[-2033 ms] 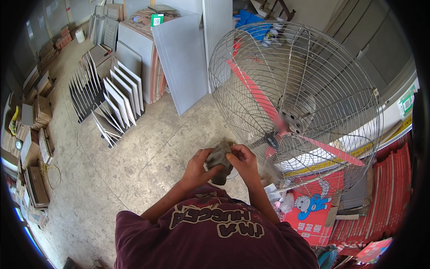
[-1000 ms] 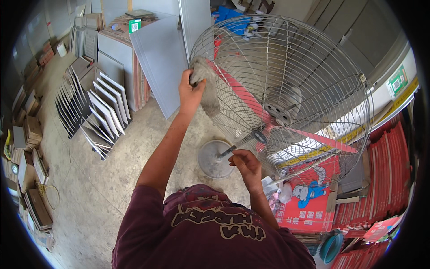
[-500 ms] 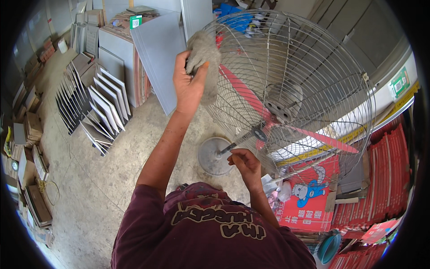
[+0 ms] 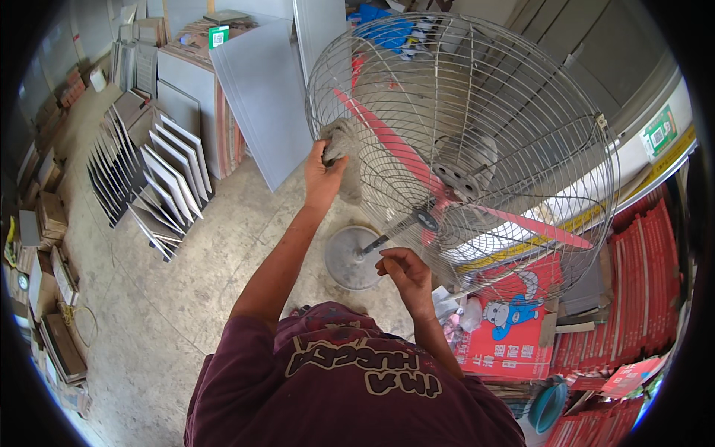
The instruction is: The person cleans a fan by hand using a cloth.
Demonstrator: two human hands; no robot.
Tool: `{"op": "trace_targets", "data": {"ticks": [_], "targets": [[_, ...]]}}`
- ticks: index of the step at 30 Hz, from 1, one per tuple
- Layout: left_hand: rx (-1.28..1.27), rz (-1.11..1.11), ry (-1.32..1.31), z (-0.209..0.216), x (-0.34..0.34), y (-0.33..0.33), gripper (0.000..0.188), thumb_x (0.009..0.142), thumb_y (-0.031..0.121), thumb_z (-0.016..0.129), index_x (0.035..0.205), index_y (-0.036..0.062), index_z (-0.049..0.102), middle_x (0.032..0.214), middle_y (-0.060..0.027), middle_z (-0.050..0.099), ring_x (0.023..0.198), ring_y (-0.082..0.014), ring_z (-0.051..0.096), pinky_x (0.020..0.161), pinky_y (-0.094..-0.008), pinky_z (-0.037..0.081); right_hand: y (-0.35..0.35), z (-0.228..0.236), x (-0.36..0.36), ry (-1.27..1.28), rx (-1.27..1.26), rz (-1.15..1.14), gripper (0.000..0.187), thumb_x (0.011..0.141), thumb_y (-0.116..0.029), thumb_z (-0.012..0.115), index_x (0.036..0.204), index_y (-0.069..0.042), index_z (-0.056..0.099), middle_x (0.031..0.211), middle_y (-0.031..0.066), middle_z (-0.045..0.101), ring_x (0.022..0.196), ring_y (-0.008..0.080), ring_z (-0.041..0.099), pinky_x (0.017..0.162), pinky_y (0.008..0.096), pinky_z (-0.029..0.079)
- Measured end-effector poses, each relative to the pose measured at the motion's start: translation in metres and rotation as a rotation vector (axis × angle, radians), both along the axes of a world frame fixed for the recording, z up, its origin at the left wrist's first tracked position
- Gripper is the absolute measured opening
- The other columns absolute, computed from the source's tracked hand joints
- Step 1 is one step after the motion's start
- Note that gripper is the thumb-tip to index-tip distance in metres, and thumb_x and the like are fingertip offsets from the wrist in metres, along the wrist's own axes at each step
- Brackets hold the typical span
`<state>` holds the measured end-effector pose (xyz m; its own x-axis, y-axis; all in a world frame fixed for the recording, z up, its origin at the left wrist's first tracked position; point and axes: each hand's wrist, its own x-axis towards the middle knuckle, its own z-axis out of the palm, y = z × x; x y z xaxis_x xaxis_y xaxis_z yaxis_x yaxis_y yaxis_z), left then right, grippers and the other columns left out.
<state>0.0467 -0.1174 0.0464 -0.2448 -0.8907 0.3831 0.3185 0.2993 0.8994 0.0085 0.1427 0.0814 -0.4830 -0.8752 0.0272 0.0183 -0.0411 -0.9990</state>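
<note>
My left hand (image 4: 325, 181) is closed round a crumpled grey rag (image 4: 349, 167), which lies against the left edge of a large fan's wire guard (image 4: 363, 39). Inside the guard, pink blades (image 4: 398, 147) spread from the hub in front of a grey motor (image 4: 477, 158). Below the hub a dark pole (image 4: 387, 237) runs to a round grey base (image 4: 344, 264) on the floor. Close by the pole and the guard's lower edge is my right hand (image 4: 408, 280), its fingers curled in; whether anything is between them I cannot make out.
A rack of upright tile samples (image 4: 173, 175) stands on the floor at left, with large grey panels (image 4: 257, 100) leaning behind it. At right are stacked red cartons (image 4: 633, 287), a red printed box (image 4: 514, 346) and a teal basin (image 4: 549, 408). Boxes (image 4: 53, 220) line the far left.
My left hand has moved down along the guard's left edge with the rag, toward me. My right hand has stayed in nearly the same place, fingers still curled.
</note>
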Motion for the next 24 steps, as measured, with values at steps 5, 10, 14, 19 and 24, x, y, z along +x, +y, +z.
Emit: {"op": "trace_targets", "data": {"ticks": [5,10,14,19,24], "targets": [[-0.073,0.086,0.077,0.023,0.015,-0.011,0.030,0.081,0.002,0.064,0.108,0.0003,0.051,0.092,-0.0059,0.059,0.083,-0.0113,0.053,0.075,-0.0254,0.046,0.002,-0.002,0.000,0.018,0.015,-0.016,0.018,0.090,-0.006,0.056,0.106,0.004,0.058,0.088,0.0096,0.064,0.080,0.0151,0.060,0.075,0.0275,0.050],[-0.164,0.138,0.181,0.073,0.018,-0.035,0.030,0.081,0.001,0.063,0.109,0.0011,0.052,0.092,-0.0056,0.059,0.082,-0.0105,0.052,0.074,-0.0240,0.045,0.002,-0.005,-0.001,-0.002,0.029,-0.010,0.018,0.090,-0.007,0.057,0.106,0.003,0.058,0.088,0.0090,0.065,0.081,0.0146,0.061,0.076,0.0268,0.049],[-0.129,0.133,0.146,0.065,0.011,-0.046,0.031,0.081,0.002,0.064,0.109,0.0011,0.052,0.090,-0.0049,0.059,0.077,-0.0094,0.052,0.069,-0.0235,0.045,0.002,-0.005,0.000,-0.006,0.034,-0.004,0.019,0.090,-0.008,0.057,0.107,0.001,0.058,0.088,0.0078,0.065,0.082,0.0133,0.061,0.077,0.0256,0.048],[-0.065,0.123,0.125,0.028,0.002,-0.041,0.032,0.080,0.003,0.065,0.109,0.0009,0.052,0.083,-0.0025,0.060,0.069,-0.0087,0.051,0.063,-0.0245,0.045,0.001,-0.004,-0.001,-0.010,0.042,-0.015,0.019,0.090,-0.009,0.057,0.107,0.002,0.058,0.088,0.0078,0.065,0.082,0.0134,0.060,0.077,0.0255,0.048],[0.004,0.069,0.011,-0.023,-0.002,-0.041,0.030,0.080,0.000,0.065,0.107,0.0009,0.052,0.087,-0.0019,0.060,0.076,-0.0076,0.053,0.067,-0.0229,0.045,0.001,-0.005,-0.001,-0.008,0.050,0.001,0.019,0.090,-0.009,0.057,0.107,0.002,0.058,0.088,0.0075,0.065,0.083,0.0133,0.060,0.077,0.0258,0.048]]}}
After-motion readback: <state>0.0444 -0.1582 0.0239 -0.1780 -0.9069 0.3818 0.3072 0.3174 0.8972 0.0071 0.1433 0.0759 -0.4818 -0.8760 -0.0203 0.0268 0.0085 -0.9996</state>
